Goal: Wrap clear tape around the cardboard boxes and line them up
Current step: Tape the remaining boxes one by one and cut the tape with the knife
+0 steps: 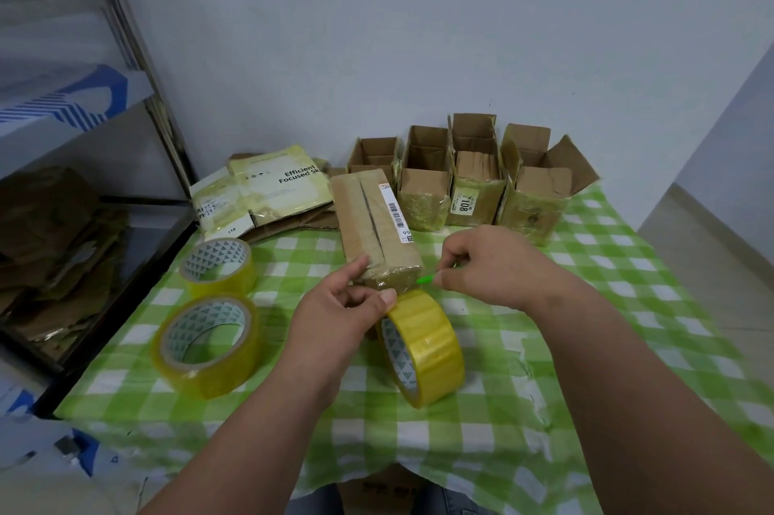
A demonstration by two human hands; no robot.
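A long closed cardboard box (374,221) with a barcode label lies in the middle of the table, tape over its near end. My left hand (343,309) holds that near end, its thumb pressing the tape strip that runs down to a yellowish tape roll (425,351) standing on edge below the box. My right hand (494,263) pinches a small green cutter (427,278) at the box's near right corner. Several open taped boxes (469,179) stand in a row behind.
Two more tape rolls (209,342) (218,265) lie flat at the left on the green checked tablecloth (586,347). Flattened cartons (268,192) are piled at the back left. A metal shelf (83,137) holding cardboard stands left of the table.
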